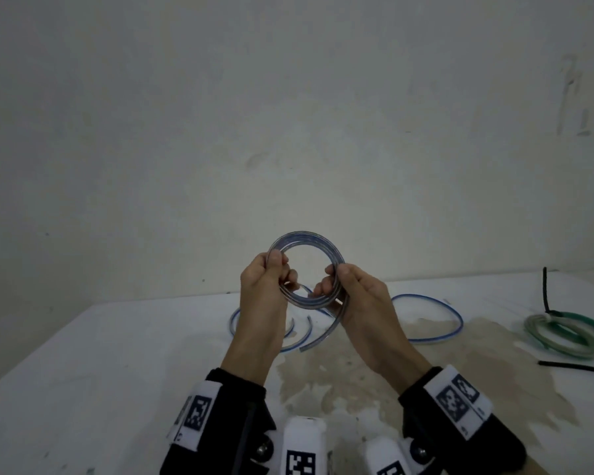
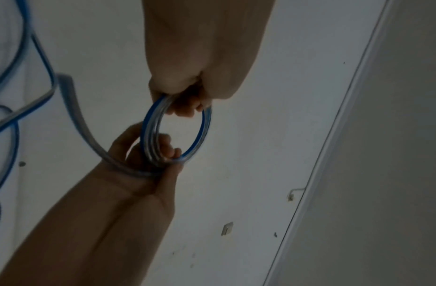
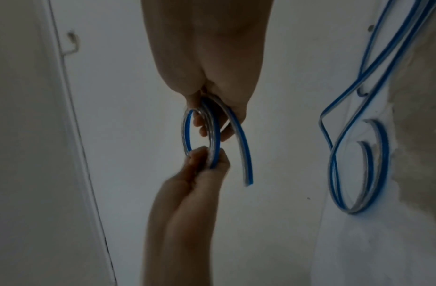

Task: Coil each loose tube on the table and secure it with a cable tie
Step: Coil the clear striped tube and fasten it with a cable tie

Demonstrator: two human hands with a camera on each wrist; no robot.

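Left hand (image 1: 264, 286) & right hand (image 1: 354, 293) both grip blue-striped tube coil (image 1: 306, 240) — probably three loops — above table (image 1: 117, 354).

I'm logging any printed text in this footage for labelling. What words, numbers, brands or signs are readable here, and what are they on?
No readable words, numbers or brand names in any view.
White wrist bands: black-and-white square marker patterns only; small print beside them is too blurred to read.
White camera housings: square marker patterns, no letters.
Clear blue-striped tube coil, green tube coil, white table: no markings visible.
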